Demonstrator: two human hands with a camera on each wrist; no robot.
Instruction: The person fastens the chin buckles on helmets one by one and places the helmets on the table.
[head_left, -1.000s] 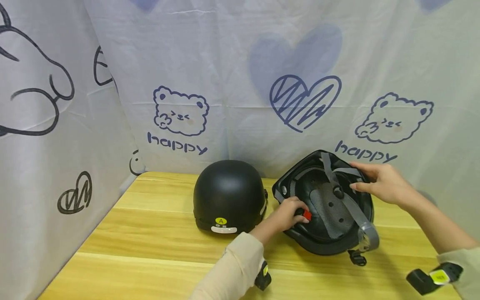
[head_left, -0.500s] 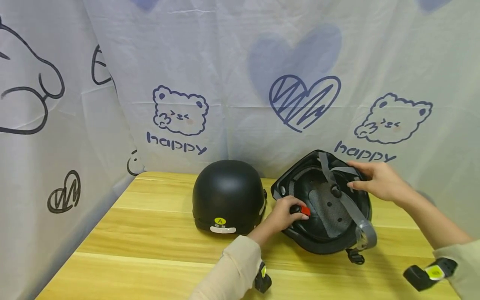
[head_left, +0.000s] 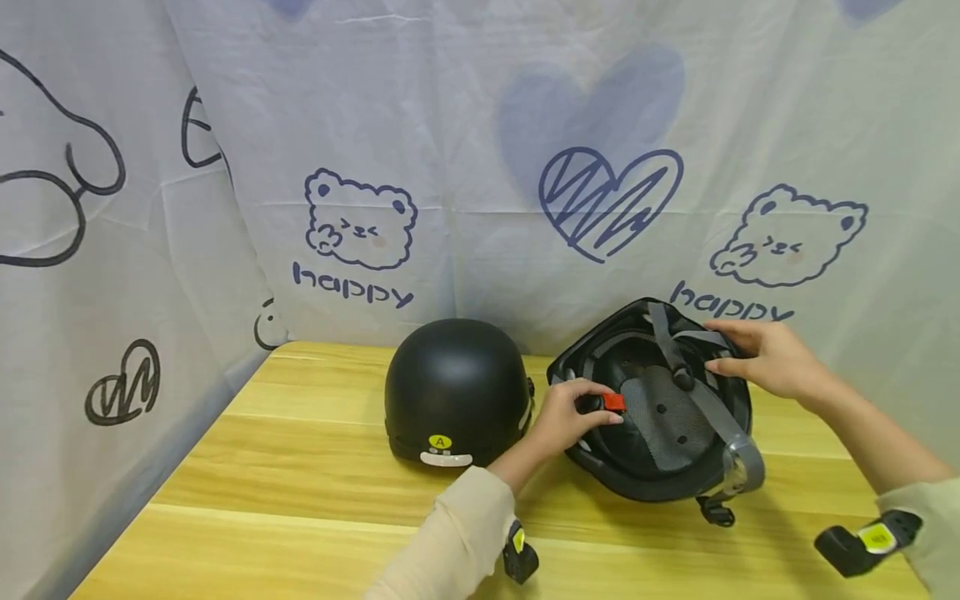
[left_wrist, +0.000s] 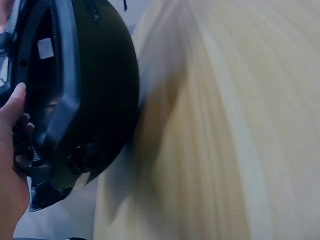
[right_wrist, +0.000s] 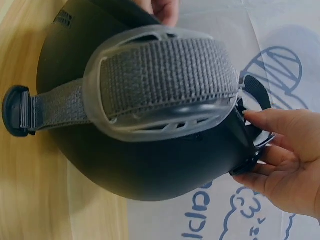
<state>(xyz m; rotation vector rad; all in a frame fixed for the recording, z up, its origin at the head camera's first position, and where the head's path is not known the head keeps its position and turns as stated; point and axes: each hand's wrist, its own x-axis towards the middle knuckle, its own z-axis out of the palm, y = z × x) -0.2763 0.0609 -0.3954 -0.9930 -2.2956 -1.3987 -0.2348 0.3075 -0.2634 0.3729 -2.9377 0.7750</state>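
A black helmet point(head_left: 660, 417) lies tilted on the table at right, its padded inside facing up toward me. My left hand point(head_left: 566, 417) pinches a red-and-black strap buckle point(head_left: 613, 402) between thumb and fingers, over the helmet's left inner side. On the far right rim, my right hand point(head_left: 776, 358) grips the shell, thumb inside the edge; the right wrist view shows its fingers point(right_wrist: 257, 175) at the rim by a black strap. A grey chin strap point(right_wrist: 165, 70) with a clear plastic cup crosses the opening and hangs over the near rim, a black clip point(right_wrist: 15, 111) at its end.
Left of the held helmet, a second black helmet point(head_left: 457, 392) sits upright with a yellow "A" sticker point(head_left: 440, 442). The wooden table point(head_left: 300, 467) ends at the back against a white printed cloth point(head_left: 480, 167); more cloth hangs at left.
My left hand has risen slightly, bringing the buckle up with it. The helmet has shifted a little to the right with my right hand, which keeps its grip on the rim.
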